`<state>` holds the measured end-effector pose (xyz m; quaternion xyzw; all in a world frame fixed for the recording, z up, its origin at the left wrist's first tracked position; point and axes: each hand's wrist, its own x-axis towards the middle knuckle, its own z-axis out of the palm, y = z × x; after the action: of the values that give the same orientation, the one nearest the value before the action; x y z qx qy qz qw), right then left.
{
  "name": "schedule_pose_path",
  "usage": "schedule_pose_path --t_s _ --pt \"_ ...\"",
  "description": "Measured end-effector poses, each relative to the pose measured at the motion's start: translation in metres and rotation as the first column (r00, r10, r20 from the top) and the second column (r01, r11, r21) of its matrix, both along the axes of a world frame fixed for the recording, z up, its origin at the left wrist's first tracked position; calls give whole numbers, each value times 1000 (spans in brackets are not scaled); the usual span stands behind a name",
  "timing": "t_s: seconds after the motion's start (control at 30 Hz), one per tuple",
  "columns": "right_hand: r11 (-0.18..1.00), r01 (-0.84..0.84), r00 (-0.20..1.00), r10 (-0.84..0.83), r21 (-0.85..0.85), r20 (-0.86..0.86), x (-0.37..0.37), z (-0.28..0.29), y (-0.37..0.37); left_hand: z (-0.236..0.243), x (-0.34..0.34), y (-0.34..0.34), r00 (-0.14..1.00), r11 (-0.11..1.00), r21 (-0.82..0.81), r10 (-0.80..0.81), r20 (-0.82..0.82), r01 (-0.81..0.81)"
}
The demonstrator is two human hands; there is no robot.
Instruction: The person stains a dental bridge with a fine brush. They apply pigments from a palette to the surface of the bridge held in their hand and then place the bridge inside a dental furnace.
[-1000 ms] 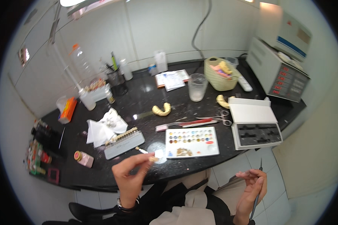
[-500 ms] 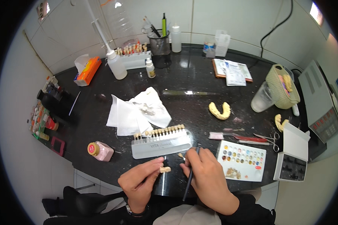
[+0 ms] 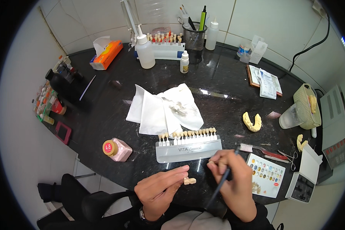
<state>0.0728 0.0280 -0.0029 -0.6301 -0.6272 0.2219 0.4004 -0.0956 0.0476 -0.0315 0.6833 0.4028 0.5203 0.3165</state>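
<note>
Pinched in my left hand (image 3: 159, 189) is a small cream dental bridge (image 3: 189, 181), jutting out past the fingertips. My right hand (image 3: 234, 178) is closed around a slim dark brush-like tool (image 3: 219, 188) slanting across the palm. At its thumb and forefinger tips there is also something small that I can barely make out; half a second ago a tooth-shaped shade tab showed there. Just beyond both hands lies a grey shade guide (image 3: 188, 152) with a row of tooth tabs, a gap showing in the row. To the right sits a white palette (image 3: 270, 166) of coloured stains.
White tissues (image 3: 153, 115) lie behind the shade guide, and a pink bottle (image 3: 122, 150) stands left. Toothbrush (image 3: 246, 147), scissor-like clamp (image 3: 294, 159) and open white box (image 3: 301, 184) are at right. Farther back are a plaster arch (image 3: 252, 122) and a squeeze bottle (image 3: 145, 53).
The view has swung left, so the table things sit farther right. My right hand has turned and lifted slightly, its fingertips now near the shade guide's right end. My left hand keeps the bridge.
</note>
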Motion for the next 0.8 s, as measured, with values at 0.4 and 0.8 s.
schedule_pose_path --t_s 0.4,0.8 --pt "994 3 663 -80 -105 -744 -5 -9 -17 -2 -1 -3 1000 1000 -15 0 12 0" --pt "969 -23 676 -165 -244 -718 -5 -8 -18 -4 -1 -1 999 1000 5 1 33 -1"
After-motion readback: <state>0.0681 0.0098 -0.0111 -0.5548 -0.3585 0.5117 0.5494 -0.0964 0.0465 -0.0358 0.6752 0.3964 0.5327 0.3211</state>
